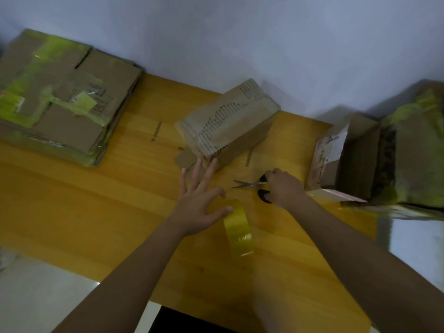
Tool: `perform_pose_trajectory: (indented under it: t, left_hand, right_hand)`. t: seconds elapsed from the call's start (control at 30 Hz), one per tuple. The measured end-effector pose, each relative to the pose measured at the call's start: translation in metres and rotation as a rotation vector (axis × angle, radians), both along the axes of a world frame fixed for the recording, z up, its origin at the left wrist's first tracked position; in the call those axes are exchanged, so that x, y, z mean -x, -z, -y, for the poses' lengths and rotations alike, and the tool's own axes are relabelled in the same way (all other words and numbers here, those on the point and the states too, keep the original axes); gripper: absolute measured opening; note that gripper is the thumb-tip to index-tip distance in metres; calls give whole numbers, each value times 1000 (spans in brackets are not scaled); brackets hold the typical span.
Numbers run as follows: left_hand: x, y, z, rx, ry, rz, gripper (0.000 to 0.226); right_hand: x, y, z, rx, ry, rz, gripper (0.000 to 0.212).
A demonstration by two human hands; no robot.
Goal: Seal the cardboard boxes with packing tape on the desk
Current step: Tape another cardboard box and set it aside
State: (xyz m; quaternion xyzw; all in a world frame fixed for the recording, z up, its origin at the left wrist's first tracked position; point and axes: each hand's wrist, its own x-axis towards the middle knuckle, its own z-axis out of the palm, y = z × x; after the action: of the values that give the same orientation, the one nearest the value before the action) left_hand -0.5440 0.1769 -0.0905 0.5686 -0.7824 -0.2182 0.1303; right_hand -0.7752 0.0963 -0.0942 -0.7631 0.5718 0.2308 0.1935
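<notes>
The desk [96,212] is smooth yellow-orange wood with a faint grain and a soft sheen. At frame centre the box [228,121] is matt brown cardboard with rough corrugated edges. The flattened boxes [60,97] at upper left are the same dull cardboard, patched with glossy yellow-green film. The tape roll [239,228] is shiny translucent yellow plastic. The scissors [249,185] have bright metal blades and black handles.

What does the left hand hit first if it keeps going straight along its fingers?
The left hand points up-desk at the cardboard box; its fingertips already look at the box's near corner, though contact is unclear.
</notes>
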Motion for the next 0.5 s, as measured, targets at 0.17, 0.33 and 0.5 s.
perform_pose_trajectory:
  t: [0.17,0.33,0.5]
  left_hand:
    - [3,3,-8,-6,-65,-22,46]
    - [9,3,-20,-11,-197,9,56]
    - [14,2,-24,-197,-345,-149,67]
  right_hand:
    - [14,12,-39,7,161,104,50]
    - [-2,-8,-78,-228,671,786,45]
    - [-20,-19,-113,-714,879,971,78]
